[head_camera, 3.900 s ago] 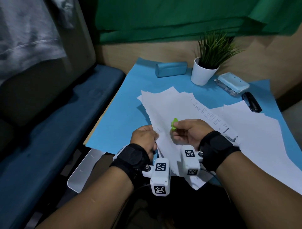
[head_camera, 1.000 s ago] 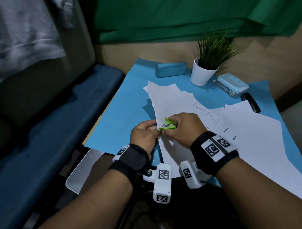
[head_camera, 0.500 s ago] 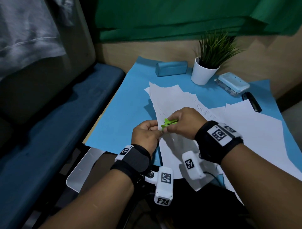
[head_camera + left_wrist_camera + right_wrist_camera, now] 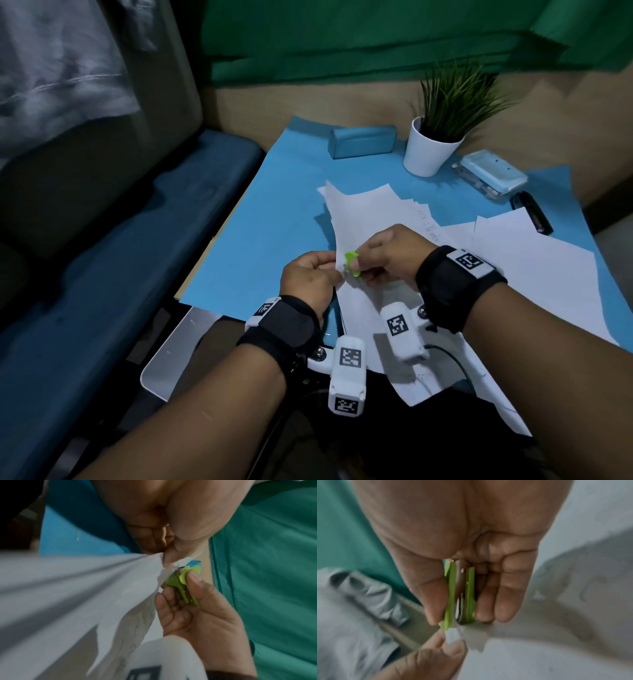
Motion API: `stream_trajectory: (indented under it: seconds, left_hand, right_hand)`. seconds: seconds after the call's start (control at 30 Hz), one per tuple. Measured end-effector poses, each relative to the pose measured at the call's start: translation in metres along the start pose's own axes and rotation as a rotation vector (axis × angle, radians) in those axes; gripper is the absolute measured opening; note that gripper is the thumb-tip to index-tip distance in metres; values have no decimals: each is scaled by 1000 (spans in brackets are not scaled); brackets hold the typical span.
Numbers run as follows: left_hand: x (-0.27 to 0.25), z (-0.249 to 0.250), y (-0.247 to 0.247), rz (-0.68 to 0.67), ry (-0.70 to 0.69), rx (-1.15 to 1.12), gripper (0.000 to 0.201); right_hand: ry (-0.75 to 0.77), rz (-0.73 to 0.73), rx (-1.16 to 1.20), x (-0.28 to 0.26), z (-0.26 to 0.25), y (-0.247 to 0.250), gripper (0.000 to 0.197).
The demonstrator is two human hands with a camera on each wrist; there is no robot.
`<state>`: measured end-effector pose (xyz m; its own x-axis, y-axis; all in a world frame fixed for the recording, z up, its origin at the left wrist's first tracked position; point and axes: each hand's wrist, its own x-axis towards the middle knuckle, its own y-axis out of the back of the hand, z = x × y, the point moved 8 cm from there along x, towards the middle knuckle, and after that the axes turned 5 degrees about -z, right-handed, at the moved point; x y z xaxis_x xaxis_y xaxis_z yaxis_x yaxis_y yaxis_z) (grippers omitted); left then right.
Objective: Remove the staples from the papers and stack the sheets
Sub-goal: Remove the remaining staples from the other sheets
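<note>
fingers (image 4: 193,582) squeeze green staple remover (image 4: 181,582); left hand (image 4: 308,277) pinches white papers' (image 4: 363,212) corner.

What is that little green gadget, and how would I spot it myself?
Start at the blue table cover and find the white papers lifted at its near edge. At their corner, the right hand pinches a staple remover beside the left hand. It is the only bright lime-green thing among the white sheets.

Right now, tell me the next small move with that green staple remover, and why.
Probably pull the green staple remover away from the corner: the right hand squeezes it against the papers, and the left hand pinches that corner. The staple itself isn't visible.
</note>
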<state>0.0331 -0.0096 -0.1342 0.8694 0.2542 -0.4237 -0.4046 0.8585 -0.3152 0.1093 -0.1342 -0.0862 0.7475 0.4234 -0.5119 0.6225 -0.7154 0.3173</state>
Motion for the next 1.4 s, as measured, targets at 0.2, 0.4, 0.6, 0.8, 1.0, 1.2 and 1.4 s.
stream_trajectory:
  seconds: [0.2,0.4,0.6,0.8,1.0,1.2,1.4]
  left_hand:
    - [4,-2,2,-13,51,40,34]
    - [3,-1,-1,-25,63,20,33]
    - [3,-2,-1,-29,67,12,33]
    - [4,-2,-3,-29,81,21,30]
    - [1,-4,-3,-34,142,15,27]
    - [5,-4,1,1,189,-16,26]
    - [2,-3,5,10,153,12,25]
  right_hand:
    - [-39,-59,238,-4,14,-8,13]
    - [-34,-45,243,-4,12,-4,19]
    - [-39,-34,232,-4,12,-1,18]
    - [-34,17,206,-3,11,2,25]
    - [-101,-29,476,-4,23,-7,6]
    - [-195,40,835,-1,43,-14,8]
    - [-123,85,785,-2,39,0,10]
